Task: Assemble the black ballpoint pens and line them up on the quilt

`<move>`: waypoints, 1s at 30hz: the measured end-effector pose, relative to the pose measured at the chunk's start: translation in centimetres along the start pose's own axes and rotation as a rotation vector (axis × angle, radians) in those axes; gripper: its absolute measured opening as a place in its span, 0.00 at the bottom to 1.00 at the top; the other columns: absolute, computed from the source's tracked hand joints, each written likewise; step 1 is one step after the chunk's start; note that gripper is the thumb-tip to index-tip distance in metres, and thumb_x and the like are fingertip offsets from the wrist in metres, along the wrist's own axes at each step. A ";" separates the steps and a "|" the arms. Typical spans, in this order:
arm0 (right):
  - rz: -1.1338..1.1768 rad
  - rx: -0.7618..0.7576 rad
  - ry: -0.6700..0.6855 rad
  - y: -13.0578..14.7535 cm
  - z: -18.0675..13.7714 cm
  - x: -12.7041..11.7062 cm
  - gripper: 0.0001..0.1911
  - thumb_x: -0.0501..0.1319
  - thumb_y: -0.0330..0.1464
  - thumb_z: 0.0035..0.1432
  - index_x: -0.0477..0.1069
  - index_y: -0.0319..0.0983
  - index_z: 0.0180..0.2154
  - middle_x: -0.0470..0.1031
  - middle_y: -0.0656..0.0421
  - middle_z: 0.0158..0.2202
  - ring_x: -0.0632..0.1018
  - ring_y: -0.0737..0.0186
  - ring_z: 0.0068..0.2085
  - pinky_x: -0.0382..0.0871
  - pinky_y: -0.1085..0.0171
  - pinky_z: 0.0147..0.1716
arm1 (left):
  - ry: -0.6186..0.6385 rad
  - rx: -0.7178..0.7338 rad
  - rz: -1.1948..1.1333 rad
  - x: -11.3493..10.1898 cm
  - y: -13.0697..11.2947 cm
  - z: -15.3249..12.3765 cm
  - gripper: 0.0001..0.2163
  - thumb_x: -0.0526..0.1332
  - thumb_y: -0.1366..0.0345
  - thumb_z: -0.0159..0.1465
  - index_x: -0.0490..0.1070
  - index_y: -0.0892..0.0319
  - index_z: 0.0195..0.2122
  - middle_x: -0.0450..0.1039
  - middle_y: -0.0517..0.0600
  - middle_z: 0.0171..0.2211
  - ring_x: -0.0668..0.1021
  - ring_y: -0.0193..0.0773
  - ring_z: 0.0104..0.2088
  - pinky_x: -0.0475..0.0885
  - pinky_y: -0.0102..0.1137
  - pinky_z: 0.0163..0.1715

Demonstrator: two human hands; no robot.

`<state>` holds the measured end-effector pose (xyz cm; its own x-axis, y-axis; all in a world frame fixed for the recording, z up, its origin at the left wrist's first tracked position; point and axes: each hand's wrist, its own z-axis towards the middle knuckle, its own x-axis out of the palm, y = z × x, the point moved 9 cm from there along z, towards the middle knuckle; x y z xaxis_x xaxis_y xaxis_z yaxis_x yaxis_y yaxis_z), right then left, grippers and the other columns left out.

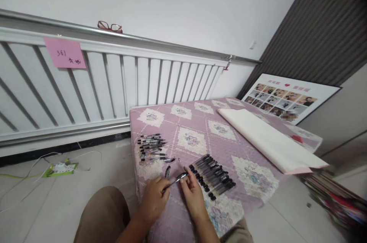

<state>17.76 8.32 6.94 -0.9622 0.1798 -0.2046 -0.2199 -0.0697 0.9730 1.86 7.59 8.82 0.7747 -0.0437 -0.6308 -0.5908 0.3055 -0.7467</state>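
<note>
Between my two hands is a black pen (179, 177), tilted up toward the right above the near part of the table. My left hand (153, 198) grips its lower left end, fingers wrapped around it. The fingers of my right hand (192, 192) pinch its upper right end. A black pen piece (168, 171) lies just beyond my left hand. Farther back is a loose pile of pens and pen parts (151, 144). To the right of my right hand, several pens with clear barrels (215, 174) lie side by side, with black caps (205, 186) near their ends.
A purple patterned tablecloth (190, 141) covers the table. A folded cream sheet (263, 140) lies across its right side. Behind stands a white radiator (160, 76) with glasses (110, 26) on top. A power strip (60, 169) with cables lies on the floor; a photo board (323, 90) leans at right.
</note>
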 end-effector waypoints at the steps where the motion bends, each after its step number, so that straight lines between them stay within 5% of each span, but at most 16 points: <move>1: 0.010 0.001 -0.011 0.0 0.0 -0.1 0.27 0.58 0.41 0.54 0.62 0.40 0.55 0.69 0.63 0.28 0.71 0.64 0.31 0.67 0.66 0.36 | 0.017 0.012 0.005 0.1 -0.2 0.0 0.09 0.55 0.69 0.57 0.74 0.54 0.34 0.73 0.48 0.32 0.72 0.40 0.35 0.63 0.33 0.37; 9: 0.209 0.096 -0.093 -1.1 -0.1 -1.9 0.30 0.59 0.45 0.51 0.62 0.40 0.53 0.64 0.67 0.21 0.67 0.66 0.22 0.61 0.68 0.23 | -0.039 0.041 -0.058 -0.4 0.1 -0.4 0.11 0.52 0.63 0.62 0.73 0.55 0.38 0.74 0.51 0.34 0.74 0.42 0.38 0.65 0.34 0.39; 16: 0.039 0.171 -0.369 -0.5 2.1 -12.1 0.32 0.58 0.42 0.48 0.58 0.37 0.54 0.69 0.64 0.22 0.71 0.63 0.22 0.64 0.67 0.20 | -0.024 0.036 -0.063 -0.1 0.5 -0.5 0.12 0.48 0.63 0.64 0.72 0.56 0.36 0.73 0.51 0.34 0.74 0.42 0.38 0.65 0.36 0.40; 21: -0.189 0.270 -0.405 -0.7 5.3 -17.4 0.29 0.56 0.39 0.50 0.58 0.37 0.54 0.72 0.61 0.26 0.74 0.63 0.24 0.67 0.67 0.22 | -0.040 0.041 -0.059 -0.1 0.5 -0.5 0.12 0.48 0.63 0.64 0.72 0.56 0.36 0.73 0.51 0.34 0.74 0.42 0.38 0.65 0.36 0.40; 30: -0.414 0.372 -0.334 -1.9 7.8 -17.0 0.24 0.56 0.35 0.52 0.62 0.37 0.51 0.73 0.58 0.29 0.74 0.65 0.23 0.65 0.69 0.20 | -0.058 0.040 -0.069 -0.3 0.4 -0.6 0.12 0.48 0.65 0.64 0.72 0.56 0.36 0.73 0.51 0.33 0.73 0.41 0.37 0.65 0.35 0.39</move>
<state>35.77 13.07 9.38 -0.6950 0.4182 -0.5848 -0.4340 0.4044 0.8050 1.29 7.18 8.62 0.8256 -0.0112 -0.5641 -0.5270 0.3418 -0.7781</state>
